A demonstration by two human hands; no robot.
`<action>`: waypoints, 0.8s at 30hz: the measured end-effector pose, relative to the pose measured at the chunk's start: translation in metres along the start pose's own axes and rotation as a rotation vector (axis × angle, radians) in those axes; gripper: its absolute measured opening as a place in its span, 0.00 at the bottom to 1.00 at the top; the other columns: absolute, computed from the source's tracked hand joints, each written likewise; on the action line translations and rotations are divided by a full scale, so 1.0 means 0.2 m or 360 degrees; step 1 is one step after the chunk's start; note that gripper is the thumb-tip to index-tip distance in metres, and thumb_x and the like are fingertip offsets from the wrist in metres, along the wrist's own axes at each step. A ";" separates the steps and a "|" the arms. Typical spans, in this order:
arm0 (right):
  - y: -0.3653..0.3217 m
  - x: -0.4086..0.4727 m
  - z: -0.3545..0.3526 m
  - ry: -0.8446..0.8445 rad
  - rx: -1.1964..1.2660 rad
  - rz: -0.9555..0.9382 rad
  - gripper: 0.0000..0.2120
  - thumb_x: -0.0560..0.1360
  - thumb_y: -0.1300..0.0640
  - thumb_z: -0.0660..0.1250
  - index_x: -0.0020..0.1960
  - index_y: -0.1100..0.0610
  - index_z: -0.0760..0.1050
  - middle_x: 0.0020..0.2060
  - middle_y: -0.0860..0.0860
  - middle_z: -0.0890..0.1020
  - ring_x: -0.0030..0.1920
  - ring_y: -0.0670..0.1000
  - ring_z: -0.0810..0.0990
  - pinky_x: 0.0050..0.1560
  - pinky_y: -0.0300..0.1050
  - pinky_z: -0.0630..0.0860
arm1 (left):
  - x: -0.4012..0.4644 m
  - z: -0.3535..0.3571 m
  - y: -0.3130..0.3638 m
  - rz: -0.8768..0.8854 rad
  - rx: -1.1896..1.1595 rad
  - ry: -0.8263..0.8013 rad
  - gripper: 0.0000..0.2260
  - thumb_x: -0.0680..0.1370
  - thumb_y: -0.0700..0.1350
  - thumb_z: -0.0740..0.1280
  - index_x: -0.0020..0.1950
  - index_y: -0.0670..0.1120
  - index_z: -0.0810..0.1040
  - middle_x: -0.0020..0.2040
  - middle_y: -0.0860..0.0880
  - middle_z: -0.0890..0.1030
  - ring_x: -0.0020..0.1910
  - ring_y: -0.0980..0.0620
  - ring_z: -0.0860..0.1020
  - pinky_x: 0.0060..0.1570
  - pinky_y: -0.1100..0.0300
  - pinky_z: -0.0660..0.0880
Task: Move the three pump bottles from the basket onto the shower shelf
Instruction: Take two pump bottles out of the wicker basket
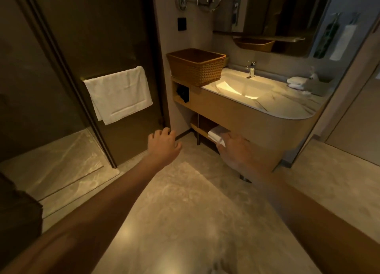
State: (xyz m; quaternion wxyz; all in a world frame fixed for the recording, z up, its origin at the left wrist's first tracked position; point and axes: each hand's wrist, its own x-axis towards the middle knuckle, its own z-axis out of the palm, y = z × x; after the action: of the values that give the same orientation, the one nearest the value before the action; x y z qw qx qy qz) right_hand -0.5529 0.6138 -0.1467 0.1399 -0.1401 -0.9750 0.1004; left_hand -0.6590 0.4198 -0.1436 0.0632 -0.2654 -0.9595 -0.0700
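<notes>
A brown woven basket stands on the left end of the vanity counter, against the wall. Its inside is hidden from this angle, so no pump bottles show. My left hand reaches forward over the floor, well below the basket, fingers apart and holding nothing. My right hand is blurred, stretched out in front of the vanity's lower shelf, fingers spread and empty. The shower shelf is out of view.
A dark glass shower door with a white towel on its bar stands at the left. The vanity holds a lit sink, a tap and folded cloths. Folded towels lie on the lower shelf.
</notes>
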 end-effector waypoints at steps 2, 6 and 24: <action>0.10 0.18 0.01 -0.0047 -0.0009 -0.0015 0.18 0.79 0.51 0.57 0.65 0.59 0.71 0.63 0.57 0.75 0.63 0.56 0.71 0.63 0.51 0.69 | 0.21 0.02 0.06 -0.0035 -0.0007 -0.0016 0.22 0.78 0.56 0.57 0.68 0.47 0.68 0.68 0.46 0.70 0.67 0.43 0.68 0.65 0.46 0.65; 0.27 0.63 -0.03 -0.0018 0.0103 -0.0066 0.16 0.80 0.52 0.56 0.63 0.59 0.72 0.60 0.58 0.75 0.59 0.57 0.73 0.60 0.53 0.71 | 0.60 0.06 0.16 -0.0100 -0.0036 0.0019 0.22 0.78 0.56 0.58 0.69 0.47 0.67 0.68 0.46 0.70 0.67 0.43 0.68 0.66 0.46 0.66; 0.62 2.25 0.41 0.0000 -0.0048 -0.0202 0.16 0.79 0.54 0.55 0.57 0.63 0.74 0.55 0.60 0.78 0.55 0.59 0.74 0.50 0.52 0.72 | 2.12 0.32 0.01 -0.0196 0.0001 0.0024 0.23 0.79 0.55 0.57 0.70 0.45 0.66 0.69 0.44 0.69 0.67 0.42 0.67 0.65 0.46 0.65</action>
State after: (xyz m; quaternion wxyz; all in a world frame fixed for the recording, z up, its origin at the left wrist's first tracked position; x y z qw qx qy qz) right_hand -0.9622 0.8536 -0.1435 0.1438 -0.0801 -0.9834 0.0765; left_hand -1.0245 0.6440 -0.1389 0.0662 -0.2052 -0.9736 -0.0754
